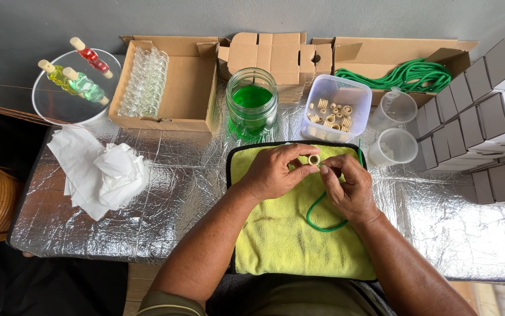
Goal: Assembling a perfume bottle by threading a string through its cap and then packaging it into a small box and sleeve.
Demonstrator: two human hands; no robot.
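My left hand (273,172) pinches a small pale wooden cap ring (314,159) between thumb and fingers. My right hand (349,187) meets it from the right, holding a length of green cord (319,213) whose loop hangs down over the yellow-green cloth (281,234). Both hands hover above the cloth's far half. The cord's end at the ring is hidden by my fingers.
Behind the cloth stand a jar of green liquid (252,102), a clear tub of wooden rings (335,108) and two plastic cups (394,146). A box of empty glass bottles (147,82), a bowl with filled bottles (76,82), crumpled tissue (103,169), coiled green cord (404,75), stacked small boxes (486,111).
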